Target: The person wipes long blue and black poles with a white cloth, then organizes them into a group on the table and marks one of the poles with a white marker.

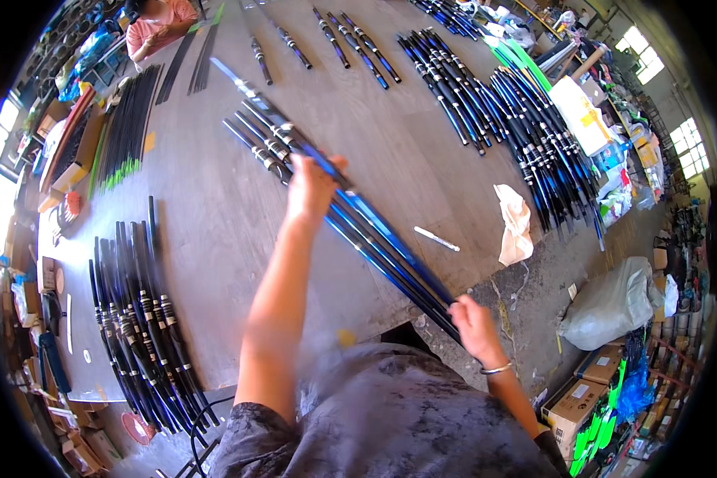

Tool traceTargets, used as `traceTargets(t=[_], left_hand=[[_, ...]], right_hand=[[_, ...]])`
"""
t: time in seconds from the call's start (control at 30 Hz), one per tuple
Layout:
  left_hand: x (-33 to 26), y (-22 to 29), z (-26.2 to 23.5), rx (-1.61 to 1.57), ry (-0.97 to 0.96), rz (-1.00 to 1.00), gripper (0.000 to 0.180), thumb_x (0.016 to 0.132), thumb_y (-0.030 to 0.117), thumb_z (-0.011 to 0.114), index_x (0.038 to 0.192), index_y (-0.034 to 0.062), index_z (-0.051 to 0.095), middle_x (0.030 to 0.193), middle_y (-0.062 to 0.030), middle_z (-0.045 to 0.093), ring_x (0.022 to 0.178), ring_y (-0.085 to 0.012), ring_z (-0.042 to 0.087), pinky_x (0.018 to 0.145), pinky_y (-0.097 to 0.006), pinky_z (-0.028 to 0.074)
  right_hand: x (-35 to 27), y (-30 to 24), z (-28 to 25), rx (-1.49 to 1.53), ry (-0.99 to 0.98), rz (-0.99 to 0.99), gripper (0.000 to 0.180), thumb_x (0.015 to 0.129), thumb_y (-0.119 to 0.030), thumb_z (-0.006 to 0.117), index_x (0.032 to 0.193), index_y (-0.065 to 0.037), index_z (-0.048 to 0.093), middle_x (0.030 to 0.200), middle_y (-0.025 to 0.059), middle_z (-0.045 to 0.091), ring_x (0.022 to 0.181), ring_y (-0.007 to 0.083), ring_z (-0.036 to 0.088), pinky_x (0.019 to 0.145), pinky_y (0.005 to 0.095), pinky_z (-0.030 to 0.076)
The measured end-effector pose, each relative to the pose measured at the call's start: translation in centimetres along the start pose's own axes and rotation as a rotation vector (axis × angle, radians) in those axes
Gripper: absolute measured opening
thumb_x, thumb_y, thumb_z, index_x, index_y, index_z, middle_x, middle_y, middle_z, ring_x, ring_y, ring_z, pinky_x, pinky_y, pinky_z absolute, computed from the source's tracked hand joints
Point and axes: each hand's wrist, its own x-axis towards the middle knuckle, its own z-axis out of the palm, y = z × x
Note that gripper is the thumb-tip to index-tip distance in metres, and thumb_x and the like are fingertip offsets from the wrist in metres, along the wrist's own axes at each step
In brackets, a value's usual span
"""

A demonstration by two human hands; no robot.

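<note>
I hold several blue-and-black fishing rods (374,227) slantwise over the table. My left hand (315,187) is closed round them below their silver-ringed fittings, at about mid-picture. Lower down, near the table's front edge, my right hand (476,327) grips the same rods close to their near ends. One rod lies on top of the others and reaches farther toward the back left. A white pen-like stick (436,239) and a crumpled pale cloth (514,225) lie on the table to the right of the rods.
Bundles of similar rods lie at the left (139,334) and right (546,147) of the grey table (215,207). Thin black rod blanks (127,119) with green ends lie at the far left. A person (158,30) sits across the table. Cardboard boxes (575,410) stand at the lower right.
</note>
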Motion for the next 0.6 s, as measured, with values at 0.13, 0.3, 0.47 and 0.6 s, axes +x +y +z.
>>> traceTargets(t=[0.13,0.3,0.47,0.6], left_hand=[[-3.0,-9.3,-1.2,1.573,-0.392,0.748,0.043,0.089,0.042,0.059,0.115,0.0072,0.061,0.121,-0.0138,0.058,0.124,-0.0344,0.048,0.104,-0.054,0.036],[-7.3,-11.1,-1.3,1.865,-0.604,0.658,0.037,0.083,0.038,0.066,0.108,0.011,0.065,0.121,-0.0109,0.055,0.129,-0.0314,0.041,0.112,-0.055,0.024],[-9.0,-10.7,-3.0,1.828,-0.517,0.712,0.032,0.079,0.033,0.07,0.101,0.0104,0.062,0.116,-0.0106,0.054,0.125,-0.0304,0.043,0.11,-0.054,0.026],[-9.7,-10.4,-3.3,1.847,-0.494,0.701,0.034,0.079,0.03,0.071,0.104,0.0087,0.061,0.116,-0.0119,0.054,0.124,-0.0316,0.043,0.11,-0.054,0.027]], right_hand=[[0.1,5.6,-1.6,-0.065,0.206,-0.009,0.028,0.096,-0.03,0.051,0.086,-0.004,0.058,0.065,0.0206,0.058,0.065,0.0415,0.06,0.056,0.0466,0.043],[0.6,9.2,-0.1,-0.224,0.211,-0.018,0.028,0.097,-0.028,0.05,0.086,-0.004,0.056,0.066,0.0203,0.059,0.063,0.0402,0.06,0.055,0.0461,0.042],[0.9,10.1,2.7,-0.275,0.172,0.014,0.027,0.096,-0.034,0.051,0.088,-0.008,0.058,0.068,0.0202,0.061,0.064,0.043,0.06,0.055,0.0527,0.043],[1.3,10.9,3.7,-0.274,0.152,-0.008,0.025,0.094,-0.032,0.054,0.086,-0.009,0.057,0.071,0.0182,0.062,0.065,0.0422,0.06,0.056,0.0518,0.044]])
